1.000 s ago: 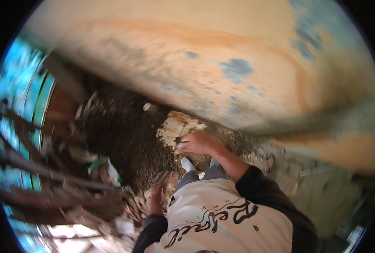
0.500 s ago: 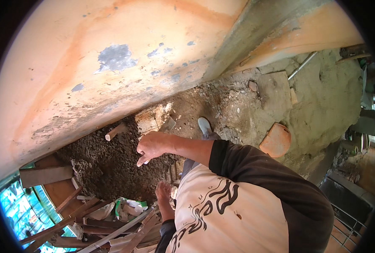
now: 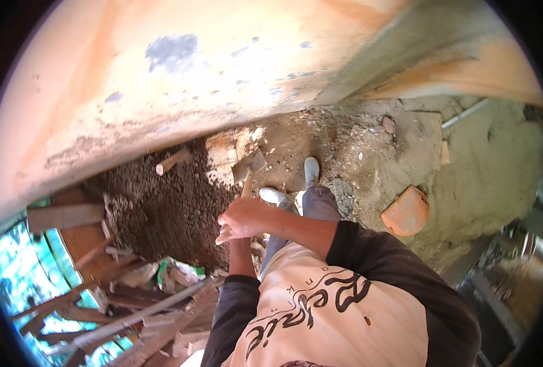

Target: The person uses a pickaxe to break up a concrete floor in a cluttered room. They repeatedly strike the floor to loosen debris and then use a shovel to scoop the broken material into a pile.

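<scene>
My right hand [image 3: 247, 218] is wrapped round the wooden handle of a hoe [image 3: 247, 185], whose flat grey metal blade lies beyond the hand on the ground, beside a pale broken slab [image 3: 222, 154]. A pale tip, perhaps the handle's end, pokes out below the right fist. My left forearm reaches up under the right one; my left hand is hidden behind the right hand and wrist, so its grip does not show. Dark, loose, damp soil [image 3: 167, 214] spreads to the left of both hands.
A stained, peeling wall [image 3: 222, 79] runs along the far side, with a wooden post stub [image 3: 172, 161] near its foot. Scrap planks [image 3: 155, 321] heap at the lower left. My shoes [image 3: 311, 171] stand on rubble; an orange plastic piece [image 3: 406, 211] lies to the right.
My left hand, seen apart and low before, has moved up behind the right one. The right hand sits a little farther right in view. More of the hoe's handle and blade shows.
</scene>
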Motion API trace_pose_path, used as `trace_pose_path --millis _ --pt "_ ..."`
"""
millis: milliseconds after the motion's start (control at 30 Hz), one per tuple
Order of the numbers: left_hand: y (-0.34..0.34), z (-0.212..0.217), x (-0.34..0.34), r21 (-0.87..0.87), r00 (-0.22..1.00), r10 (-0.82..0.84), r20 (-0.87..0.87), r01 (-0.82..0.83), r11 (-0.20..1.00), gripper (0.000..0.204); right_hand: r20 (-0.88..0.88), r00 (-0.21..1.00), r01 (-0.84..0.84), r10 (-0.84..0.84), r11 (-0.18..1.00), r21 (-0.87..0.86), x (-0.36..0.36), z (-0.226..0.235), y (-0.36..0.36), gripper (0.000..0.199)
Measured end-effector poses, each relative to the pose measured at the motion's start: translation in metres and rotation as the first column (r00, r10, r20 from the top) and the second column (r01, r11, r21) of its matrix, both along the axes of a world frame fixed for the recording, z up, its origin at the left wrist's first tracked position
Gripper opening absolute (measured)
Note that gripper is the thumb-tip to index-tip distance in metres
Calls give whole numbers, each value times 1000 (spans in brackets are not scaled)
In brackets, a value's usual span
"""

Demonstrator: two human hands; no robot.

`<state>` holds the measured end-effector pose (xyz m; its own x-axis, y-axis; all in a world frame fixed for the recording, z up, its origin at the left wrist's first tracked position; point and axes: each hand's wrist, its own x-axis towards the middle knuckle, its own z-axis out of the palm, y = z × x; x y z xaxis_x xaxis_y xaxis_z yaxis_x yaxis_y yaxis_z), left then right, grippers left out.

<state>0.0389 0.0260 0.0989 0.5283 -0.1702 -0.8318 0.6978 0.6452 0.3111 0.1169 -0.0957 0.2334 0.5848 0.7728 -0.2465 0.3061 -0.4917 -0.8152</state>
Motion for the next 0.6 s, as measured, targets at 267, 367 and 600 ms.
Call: trace_pose_path --millis 267,367,600 --pt "-65 -29 15 -238 864 423 -273 -487 840 32 -148 977 162 -151 985 64 -28 0 -68 50" --pt "-83 -142 -1 -226 734 543 -407 -657 719 18 -232 968 89 -97 995 -48 -43 -4 -92 48" --pt "-130 -107 11 131 753 544 -371 -537 833 16 -378 908 134 -180 980 -147 -47 -8 -163 40"
